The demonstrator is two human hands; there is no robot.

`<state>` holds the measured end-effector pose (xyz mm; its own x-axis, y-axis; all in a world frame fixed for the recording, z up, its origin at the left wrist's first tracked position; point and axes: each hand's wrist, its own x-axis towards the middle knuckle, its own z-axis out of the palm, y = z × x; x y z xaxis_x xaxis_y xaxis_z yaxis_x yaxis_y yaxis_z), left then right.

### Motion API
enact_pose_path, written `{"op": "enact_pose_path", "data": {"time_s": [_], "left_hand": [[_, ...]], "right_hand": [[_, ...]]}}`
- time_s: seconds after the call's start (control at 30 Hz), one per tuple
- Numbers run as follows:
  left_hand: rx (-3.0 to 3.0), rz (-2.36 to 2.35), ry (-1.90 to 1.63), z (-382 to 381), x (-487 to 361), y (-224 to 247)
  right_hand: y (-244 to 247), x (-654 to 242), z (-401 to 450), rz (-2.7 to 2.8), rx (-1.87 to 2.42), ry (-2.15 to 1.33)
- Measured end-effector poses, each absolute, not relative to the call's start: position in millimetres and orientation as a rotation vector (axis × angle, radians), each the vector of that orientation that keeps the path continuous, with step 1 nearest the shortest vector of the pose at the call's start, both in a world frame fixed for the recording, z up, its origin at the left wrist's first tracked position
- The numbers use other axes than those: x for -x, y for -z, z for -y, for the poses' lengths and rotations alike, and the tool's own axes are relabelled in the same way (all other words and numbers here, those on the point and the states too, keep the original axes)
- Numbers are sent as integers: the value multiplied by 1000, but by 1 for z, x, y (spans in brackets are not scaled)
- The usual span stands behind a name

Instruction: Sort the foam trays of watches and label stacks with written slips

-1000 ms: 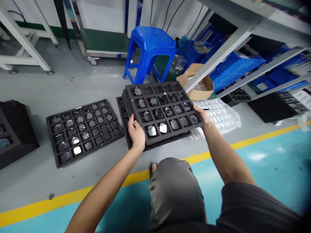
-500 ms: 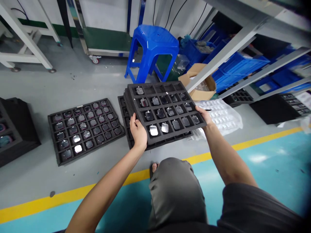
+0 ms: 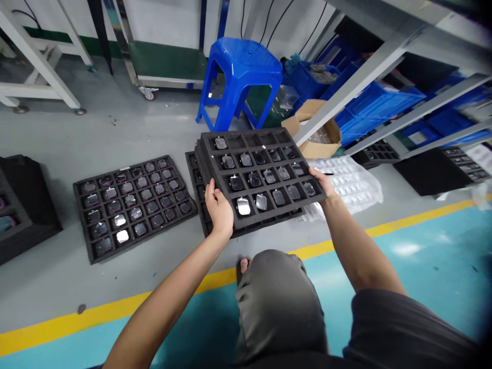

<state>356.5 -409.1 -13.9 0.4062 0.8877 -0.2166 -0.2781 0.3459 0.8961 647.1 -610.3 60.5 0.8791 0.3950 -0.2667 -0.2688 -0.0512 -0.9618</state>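
Between my hands is a tilted stack of black foam trays (image 3: 249, 141); its top tray holds several square watch-like pieces (image 3: 254, 179), and most of its far row has bare slots. My left hand (image 3: 219, 209) grips the stack's left edge, thumb near the rim. My right hand (image 3: 323, 184) holds the right edge, its lower fingers hidden beneath. Partly under the stack, another black tray (image 3: 203, 205) shows at the left and near edges. Further left on the floor lies a foam tray (image 3: 135, 245) filled with similar pieces.
A blue stool (image 3: 246, 61) stands beyond the stack. Another pile of black trays (image 3: 34, 205) is at the far left. On the right are a white plastic-wrapped tray (image 3: 349, 184), an open cardboard box (image 3: 321, 149), blue crates (image 3: 380, 105) and a slanting grey table leg (image 3: 353, 89).
The view has shifted very slightly, so the floor tray appears a little further left. Both hands keep the same hold on the stack.
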Motion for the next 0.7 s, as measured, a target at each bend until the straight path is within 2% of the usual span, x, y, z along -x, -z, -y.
{"op": "enact_pose_path", "data": {"time_s": [0.7], "left_hand": [[-912, -822, -880, 409, -358, 14]], "right_hand": [[-66, -639, 607, 81, 1583, -555]]}}
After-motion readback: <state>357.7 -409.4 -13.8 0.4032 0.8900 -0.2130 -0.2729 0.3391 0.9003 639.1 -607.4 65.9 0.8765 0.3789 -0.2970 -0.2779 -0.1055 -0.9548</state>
